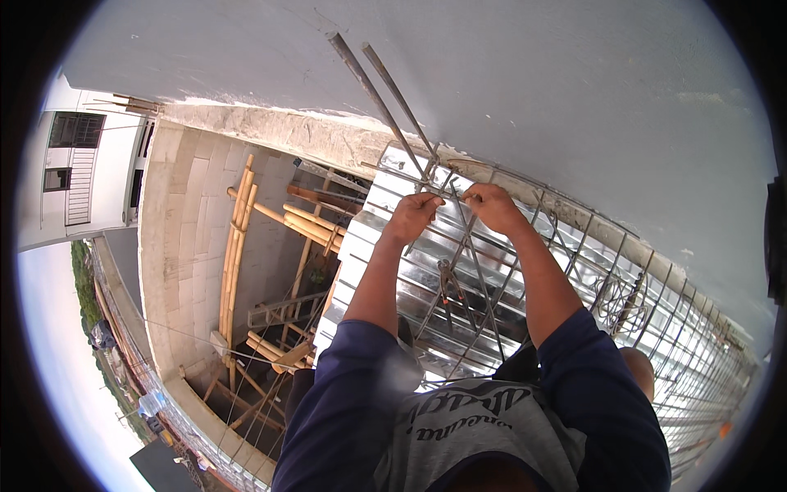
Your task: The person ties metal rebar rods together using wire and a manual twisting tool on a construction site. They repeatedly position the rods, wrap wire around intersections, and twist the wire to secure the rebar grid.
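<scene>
Grip: fingers of the left hand [416, 217] and right hand [492, 207] are curled in at the rebar grid [467, 237]; can't be told whether the tips are closed on anything, detail too small. Hands are held near each other, with a narrow gap between.

Work spot is located at the grid's far end, next to the concrete ledge [287, 131], by the foot of two thick bars [378, 105]. Those bars are angled up and left, past the hands.

Far side is bounded by the grey wall [574, 98], so little reach is left beyond the ledge. Left side: metal decking [357, 254] is ended at a stepped edge near the left forearm; an open drop with bamboo poles [235, 254] is exposed past it. Right side: grid is carried on along the wall, with tangled wire [619, 299] laid on it.

Between the forearms, room is left over the decking; pliers [448, 283] are parked there, handles pointed toward the body.
</scene>
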`<control>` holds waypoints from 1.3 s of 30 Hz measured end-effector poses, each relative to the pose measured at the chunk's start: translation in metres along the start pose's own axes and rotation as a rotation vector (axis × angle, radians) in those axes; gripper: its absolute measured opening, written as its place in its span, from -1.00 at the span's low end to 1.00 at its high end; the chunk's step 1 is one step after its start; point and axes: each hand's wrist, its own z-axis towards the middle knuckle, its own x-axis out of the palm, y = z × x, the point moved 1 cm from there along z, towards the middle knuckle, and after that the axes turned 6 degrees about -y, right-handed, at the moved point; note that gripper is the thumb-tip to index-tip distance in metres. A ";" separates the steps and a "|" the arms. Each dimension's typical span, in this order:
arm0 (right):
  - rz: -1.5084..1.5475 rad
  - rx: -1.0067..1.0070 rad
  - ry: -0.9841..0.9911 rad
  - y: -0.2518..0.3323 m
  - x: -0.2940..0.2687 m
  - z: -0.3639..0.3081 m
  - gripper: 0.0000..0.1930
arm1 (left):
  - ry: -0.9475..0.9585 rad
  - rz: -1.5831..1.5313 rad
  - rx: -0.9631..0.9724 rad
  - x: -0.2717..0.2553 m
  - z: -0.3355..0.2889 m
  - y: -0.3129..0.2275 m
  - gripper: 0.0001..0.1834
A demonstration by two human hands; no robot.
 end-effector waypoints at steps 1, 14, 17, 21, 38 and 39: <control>-0.050 -0.001 0.018 -0.003 0.006 0.000 -0.81 | -0.047 0.041 0.018 0.001 0.001 0.005 -0.73; 0.417 0.319 0.091 0.006 0.008 -0.005 -0.77 | -0.104 -0.723 -0.053 0.008 -0.004 0.024 -0.81; 0.193 0.101 0.039 0.004 0.032 -0.009 -0.75 | -0.253 -0.689 -0.148 0.005 -0.002 0.021 -0.82; 0.096 -0.008 -0.002 0.016 0.037 -0.009 -0.72 | -0.365 -0.744 -0.252 -0.006 0.004 0.025 -0.84; -0.497 0.101 -0.136 -0.057 0.071 0.107 -0.69 | -0.310 0.257 0.218 -0.081 0.129 0.052 -0.73; -0.719 0.021 -0.053 -0.046 0.078 0.110 -0.68 | -0.296 0.340 0.314 -0.083 0.140 0.065 -0.74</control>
